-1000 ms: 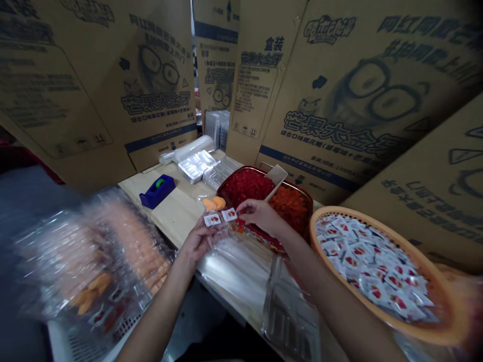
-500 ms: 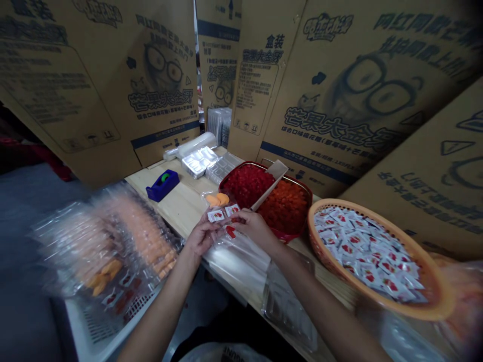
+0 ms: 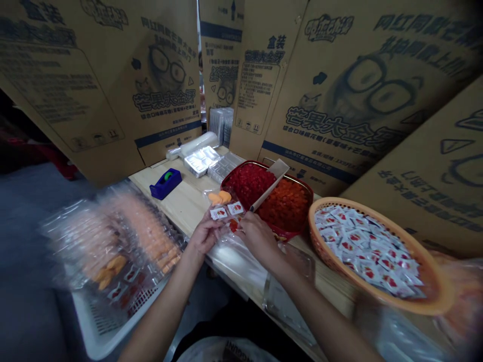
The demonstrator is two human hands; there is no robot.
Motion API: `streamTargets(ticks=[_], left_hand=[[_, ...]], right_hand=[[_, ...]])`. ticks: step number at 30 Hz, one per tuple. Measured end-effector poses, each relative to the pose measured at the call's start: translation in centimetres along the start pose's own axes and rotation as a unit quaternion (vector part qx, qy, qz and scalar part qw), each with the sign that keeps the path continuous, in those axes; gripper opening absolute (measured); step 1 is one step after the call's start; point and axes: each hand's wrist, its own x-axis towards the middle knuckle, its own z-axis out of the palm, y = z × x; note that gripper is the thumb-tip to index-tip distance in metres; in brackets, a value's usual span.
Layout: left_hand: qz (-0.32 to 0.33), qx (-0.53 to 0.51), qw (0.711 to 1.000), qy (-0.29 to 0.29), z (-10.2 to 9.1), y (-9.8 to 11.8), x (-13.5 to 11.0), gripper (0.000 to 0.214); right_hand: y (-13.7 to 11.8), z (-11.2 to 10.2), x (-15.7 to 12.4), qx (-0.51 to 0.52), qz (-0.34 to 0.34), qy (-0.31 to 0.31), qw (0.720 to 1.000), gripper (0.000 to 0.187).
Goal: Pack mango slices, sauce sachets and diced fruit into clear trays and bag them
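Wooden table (image 3: 177, 203), sachets (image 3: 219, 213) at left grip (image 3: 204, 235)

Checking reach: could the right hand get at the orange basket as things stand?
Probably yes: the right hand is close to the orange basket, with only a low clear plastic tray between them.

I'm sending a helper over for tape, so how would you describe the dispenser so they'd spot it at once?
Start at the pale wooden table in front of the printed cardboard sheets. Left of the foil trays sits a blue tape dispenser. Its solid blue body and green roll core set it apart from the silver and red things nearby.
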Motion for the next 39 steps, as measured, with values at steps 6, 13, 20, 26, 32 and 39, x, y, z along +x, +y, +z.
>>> streamTargets(ticks=[6,13,20,26,32,39], left_hand=[[0.000,0.003,1.000,0.003,0.5,-0.1,-0.4,0.076],[-0.004,-0.017,1.000,0.011,0.6,-0.5,-0.4,0.058],[-0.029,-0.030,0.999,0.017,0.7,-0.3,-0.7,0.057],[-0.038,-0.042,0.998,0.012,0.3,-0.4,-1.0,0.054],[-0.036,-0.038,0.999,0.012,0.2,-0.4,-1.3,0.056],[-0.037,-0.035,0.999,0.017,0.2,-0.4,-1.2,0.056]], right_hand=[[0.3,-0.2,-0.3,0.027,0.011,-0.022,0.999,0.009],[-1.0,-0.8,-0.7,0.152,-0.061,-0.003,0.986,0.015],[4.2,-1.4,-0.2,-0.024,0.167,0.104,0.980,0.017],[11.5,-0.9,0.9,-0.106,0.312,-0.091,0.940,0.024],[12.7,0.0,0.9,-0.085,0.286,-0.078,0.951,0.015],[11.0,0.1,0.0,-0.018,0.258,0.120,0.958,0.021]])
